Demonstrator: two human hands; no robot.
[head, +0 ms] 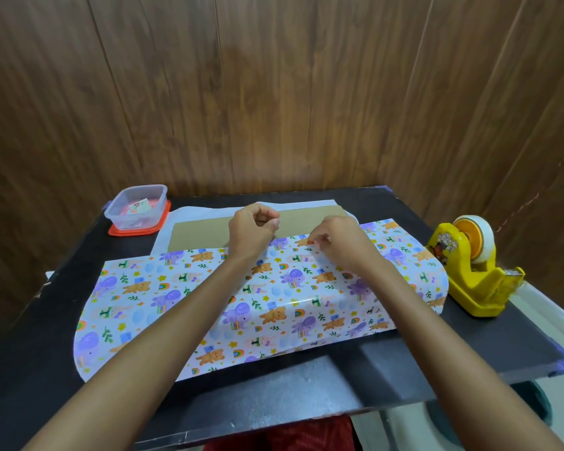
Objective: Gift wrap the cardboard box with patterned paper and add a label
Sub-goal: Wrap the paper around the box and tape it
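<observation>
The flat cardboard box [202, 234] lies in the middle of the black table. Glossy patterned paper [274, 307] with animal prints is folded up over its near side and covers most of its top. The paper's white underside [189, 212] shows beyond the box. My left hand [253, 231] hovers at the paper's far edge with its fingers curled and thumb against them; nothing shows in it, and its wrist lies on the paper. My right hand [337, 244] pinches the paper's far edge against the box top.
A clear plastic container [137, 209] on an orange lid stands at the back left with small printed cards inside. A yellow tape dispenser [472, 275] sits at the right edge of the table [437, 349]. Wood-panel walls close in behind and to the right.
</observation>
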